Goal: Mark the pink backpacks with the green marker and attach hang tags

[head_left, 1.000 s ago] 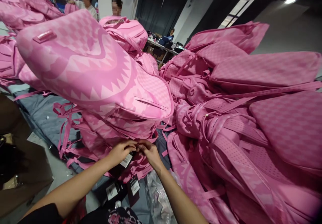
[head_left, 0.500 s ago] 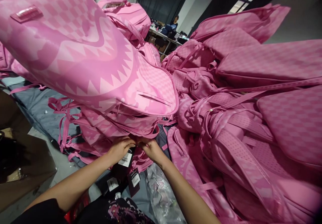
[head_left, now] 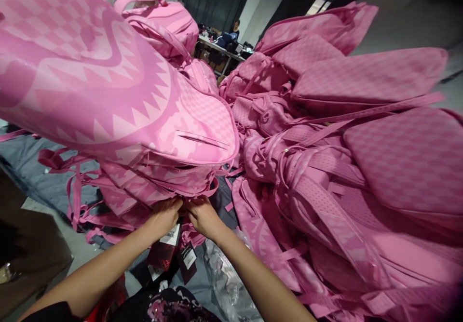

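Observation:
A large pink backpack (head_left: pixel 119 90) with a shark-teeth pattern leans across the upper left, its rounded top pointing right. Below its lower edge, my left hand (head_left: pixel 167 216) is closed with bent fingers beside a dark hang tag with a white barcode label (head_left: pixel 170 235). My right hand (head_left: pixel 203 215) is closed close beside it, fingertips nearly meeting the left ones. What the fingertips pinch is too small and shaded to tell. A second dark tag (head_left: pixel 188 259) hangs just below, between my forearms.
Piled pink backpacks (head_left: pixel 325 187) fill the right side. Crumpled clear plastic (head_left: pixel 229 278) lies by my right forearm. A cardboard box (head_left: pixel 32 249) stands at lower left, beside the grey-blue cloth (head_left: pixel 47 177). People and a table (head_left: pixel 220 47) are farther back.
The view has shifted right, so the bags appear farther left. My hands remain together under the backpack, fingers more curled. The tag by my left hand has swung, showing a red-patterned part.

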Available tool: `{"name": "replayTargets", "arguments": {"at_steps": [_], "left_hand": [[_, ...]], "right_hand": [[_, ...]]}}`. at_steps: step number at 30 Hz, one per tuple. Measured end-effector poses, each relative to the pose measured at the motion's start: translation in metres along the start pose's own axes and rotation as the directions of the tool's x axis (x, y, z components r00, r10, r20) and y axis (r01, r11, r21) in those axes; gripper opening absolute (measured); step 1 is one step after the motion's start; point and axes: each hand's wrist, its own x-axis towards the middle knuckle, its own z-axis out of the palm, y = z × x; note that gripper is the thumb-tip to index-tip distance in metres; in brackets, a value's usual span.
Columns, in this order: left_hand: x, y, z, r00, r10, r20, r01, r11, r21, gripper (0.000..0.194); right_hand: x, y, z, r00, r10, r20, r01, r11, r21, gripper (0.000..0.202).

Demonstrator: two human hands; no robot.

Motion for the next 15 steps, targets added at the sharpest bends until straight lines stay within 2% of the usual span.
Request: {"name": "replayTargets", "arguments": {"at_steps": [5,8,11,13,15], "left_hand": [[0.007,-0.006,0.002,0.999,0.031,0.026,-0.033,0.996,0.078,0.028],[0.01,-0.012,0.014,1.0,0.027,-0.007,-0.026,0.992,0.125,0.033],[0.009,-0.022,0.031,0.991,0.056,-0.124,-0.034,0.985,0.17,0.039],[0.008,-0.031,0.041,0.958,0.131,-0.255,-0.088,0.981,0.171,0.034],[0.009,-0.04,0.046,0.927,0.22,-0.305,-0.175,0.97,0.168,0.031]], "right_hand": [[0.003,-0.003,0.0,1.0,0.022,0.019,-0.02,0.995,-0.095,0.021],[0.006,-0.002,0.001,0.999,0.029,0.032,-0.024,0.989,-0.148,0.017],[0.004,-0.004,0.003,0.998,0.051,0.03,-0.044,0.976,-0.214,0.014],[0.002,-0.005,0.004,0.998,0.054,0.038,-0.042,0.963,-0.266,0.013],[0.003,-0.004,0.007,0.998,0.05,0.05,-0.031,0.947,-0.319,0.016]]}}
